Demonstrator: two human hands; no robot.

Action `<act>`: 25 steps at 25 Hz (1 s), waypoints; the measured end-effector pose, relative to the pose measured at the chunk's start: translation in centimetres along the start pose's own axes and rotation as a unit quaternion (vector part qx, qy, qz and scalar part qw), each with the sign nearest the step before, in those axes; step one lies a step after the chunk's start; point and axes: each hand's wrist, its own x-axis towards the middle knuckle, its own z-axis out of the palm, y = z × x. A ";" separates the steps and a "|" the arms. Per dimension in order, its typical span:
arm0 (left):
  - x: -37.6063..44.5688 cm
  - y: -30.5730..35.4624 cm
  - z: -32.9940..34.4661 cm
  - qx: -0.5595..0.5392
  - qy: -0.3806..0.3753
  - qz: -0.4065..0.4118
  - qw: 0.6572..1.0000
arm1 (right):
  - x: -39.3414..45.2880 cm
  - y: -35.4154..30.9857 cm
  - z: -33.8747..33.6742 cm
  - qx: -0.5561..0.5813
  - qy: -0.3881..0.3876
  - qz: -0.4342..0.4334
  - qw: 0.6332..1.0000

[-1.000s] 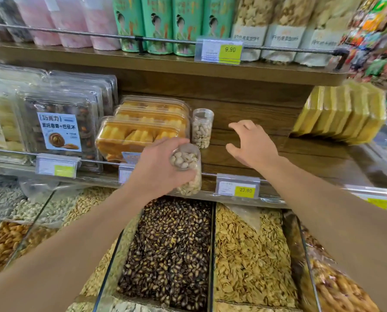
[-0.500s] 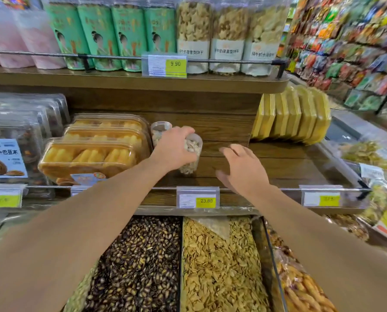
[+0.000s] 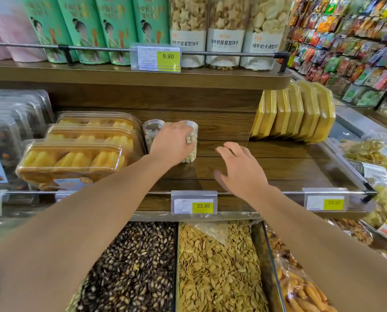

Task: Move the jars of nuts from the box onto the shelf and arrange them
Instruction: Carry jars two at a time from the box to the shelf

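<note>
Left hand hides most of its gripped jar.

This is a shop, a snack and dried-goods aisle. Wooden shelves carry packaged food behind metal rails, and yellow price tags clip to the rail, one reading 23.80 and another 9.90. Green tubes and clear biscuit tubs line the top shelf. Clear boxes of yellow cakes sit lower down. Below, open bins hold loose dark seeds and pale seeds. Off to the right hang racks of bright snack packets.
</note>
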 end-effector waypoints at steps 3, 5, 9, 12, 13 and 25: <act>-4.7 0.6 -2.1 -0.039 -0.003 -0.003 0.999 | -2.3 -1.8 -1.5 0.006 0.005 0.003 1.000; -9.1 1.0 -3.6 -0.058 -0.011 -0.007 0.998 | -4.7 -3.5 -2.3 0.007 -0.001 -0.001 1.000; -19.4 0.9 -6.0 -0.056 -0.033 -0.008 0.998 | -10.8 -7.7 -1.8 -0.005 -0.034 -0.027 0.999; -26.5 0.3 -6.6 -0.034 -0.065 -0.027 0.997 | -14.9 -10.5 -0.4 0.004 -0.057 -0.037 0.998; -29.0 0.1 -6.7 -0.019 -0.077 -0.037 0.996 | -16.3 -11.4 0.1 0.007 -0.068 -0.046 0.997; -61.4 8.6 -4.9 0.045 -0.128 -0.319 0.938 | -35.8 -20.3 6.9 -0.028 -0.228 -0.330 0.916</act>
